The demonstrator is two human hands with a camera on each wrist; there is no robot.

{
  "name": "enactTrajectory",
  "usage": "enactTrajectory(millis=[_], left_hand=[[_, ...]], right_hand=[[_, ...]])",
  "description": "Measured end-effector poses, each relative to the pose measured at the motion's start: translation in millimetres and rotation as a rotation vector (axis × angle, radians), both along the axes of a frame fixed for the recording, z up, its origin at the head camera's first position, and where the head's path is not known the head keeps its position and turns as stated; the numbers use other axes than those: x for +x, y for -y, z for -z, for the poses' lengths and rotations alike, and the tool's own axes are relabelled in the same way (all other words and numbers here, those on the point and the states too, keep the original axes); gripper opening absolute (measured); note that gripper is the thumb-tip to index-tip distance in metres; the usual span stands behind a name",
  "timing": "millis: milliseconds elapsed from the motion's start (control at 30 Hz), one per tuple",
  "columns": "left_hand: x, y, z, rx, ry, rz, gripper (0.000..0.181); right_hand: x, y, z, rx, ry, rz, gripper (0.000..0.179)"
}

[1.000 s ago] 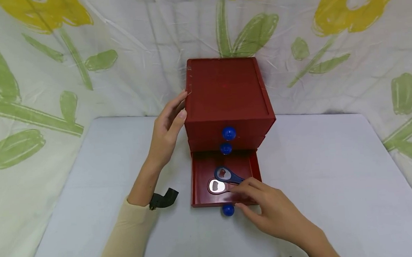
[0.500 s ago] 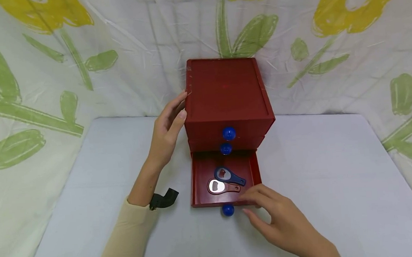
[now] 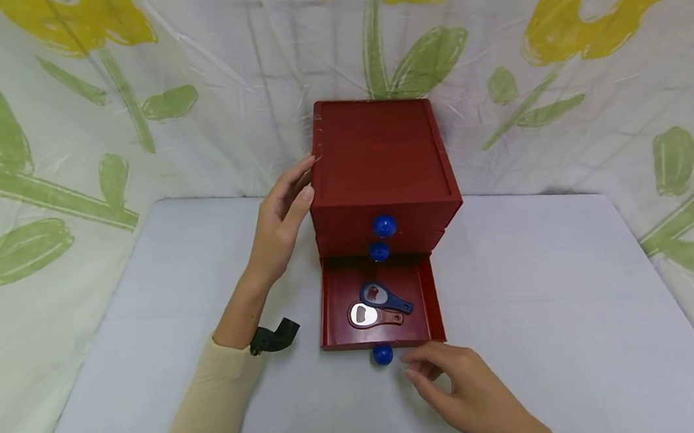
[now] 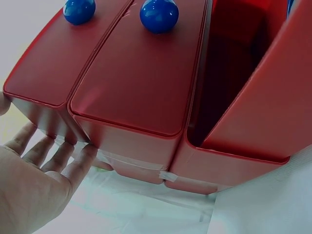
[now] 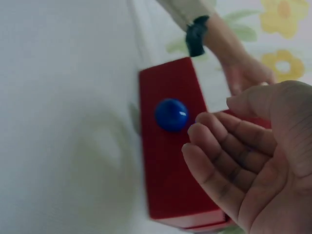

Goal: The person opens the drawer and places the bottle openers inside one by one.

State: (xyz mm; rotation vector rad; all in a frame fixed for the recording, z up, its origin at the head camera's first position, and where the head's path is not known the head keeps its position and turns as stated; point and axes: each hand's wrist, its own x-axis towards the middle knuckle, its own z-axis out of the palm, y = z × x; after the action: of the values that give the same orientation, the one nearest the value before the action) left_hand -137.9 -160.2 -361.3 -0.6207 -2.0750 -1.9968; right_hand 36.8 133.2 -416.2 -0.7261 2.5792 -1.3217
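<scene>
A dark red chest of drawers (image 3: 381, 152) stands at the back of the table, its bottom drawer (image 3: 338, 338) pulled out. Inside that drawer lie two bottle openers, a blue one (image 3: 398, 302) partly over a red one (image 3: 392, 317). My left hand (image 3: 277, 230) rests against the chest's left side, its fingers extended in the left wrist view. Just right of the bottom drawer's blue knob (image 3: 383, 354), my right hand (image 3: 468, 390) hovers with loosely bent fingers and nothing in them. In the right wrist view its fingertips come close to the knob.
Two more drawers with blue knobs (image 3: 385, 225) are closed above the open one. A black strap (image 3: 275, 336) sits at my left wrist. Behind the white table (image 3: 533, 285) hangs a cloth with yellow flowers and green leaves (image 3: 427, 62).
My right hand has drawn back from the bottle openers, out over the drawer's front edge, down to beside the knob. Both openers stay in the drawer. The left hand has kept its place.
</scene>
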Motion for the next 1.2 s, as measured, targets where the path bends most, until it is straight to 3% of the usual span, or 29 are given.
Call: enactTrajectory(millis=[333, 600, 900, 1200], left_hand=[[-1.7, -1.1, -0.9, -0.011, -0.013, 0.004, 0.051], [-2.4, -2.7, 0.1, -0.014, -0.02, 0.002, 0.05], [-2.0, -1.7, -1.6, -0.014, -0.011, -0.004, 0.051], [-0.7, 0.2, 0.2, -0.021, 0.004, -0.012, 0.051]], right_hand=[[-0.9, 7.2, 26.5, -0.028, 0.22, -0.014, 0.022], [-2.5, 13.0, 40.7, -0.059, 0.272, 0.048, 0.026], [-6.8, 20.3, 40.5, -0.066, 0.356, 0.086, 0.025], [-8.9, 32.7, 41.1, -0.073, 0.377, 0.165, 0.027]])
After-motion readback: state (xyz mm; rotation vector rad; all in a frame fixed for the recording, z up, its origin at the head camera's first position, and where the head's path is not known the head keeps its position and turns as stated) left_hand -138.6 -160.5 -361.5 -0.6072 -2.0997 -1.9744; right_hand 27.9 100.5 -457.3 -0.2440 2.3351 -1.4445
